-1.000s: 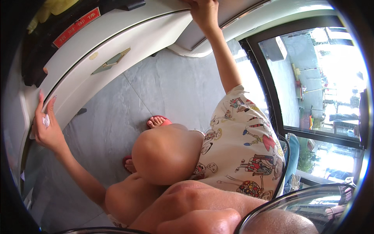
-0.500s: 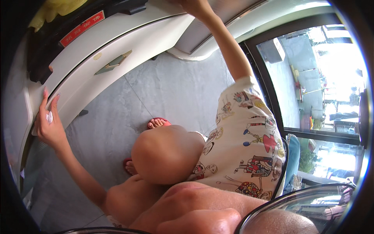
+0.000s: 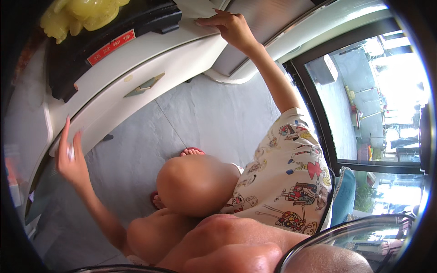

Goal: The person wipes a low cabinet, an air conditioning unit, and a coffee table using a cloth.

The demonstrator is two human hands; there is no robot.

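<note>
My left hand (image 3: 74, 164) is beside the left end of a white cabinet (image 3: 107, 107), with two fingers stretched along its edge. A small white wad (image 3: 70, 152), perhaps tissue, is tucked between those fingers and the palm. My right hand (image 3: 234, 31) is at the far right end of the cabinet top, fingers stretched out and nothing seen in them. Between the hands, a black stand (image 3: 109, 38) with a red label (image 3: 111, 47) carries a yellow, glossy carved figure (image 3: 86, 16). The cabinet front has a diamond-shaped metal handle (image 3: 144, 85).
Grey tiled floor (image 3: 136, 127) lies below, with my bent knees (image 3: 195, 184) over it and red slippers on my feet. A dark-framed glass door (image 3: 314, 100) stands at the right, near a blue cushion (image 3: 343, 193). A rounded white base (image 3: 223, 77) adjoins the cabinet.
The view has shifted, so the cabinet sits lower and farther right. More of the right hand and yellow figure shows. My left hand keeps the white wad at the cabinet's end.
</note>
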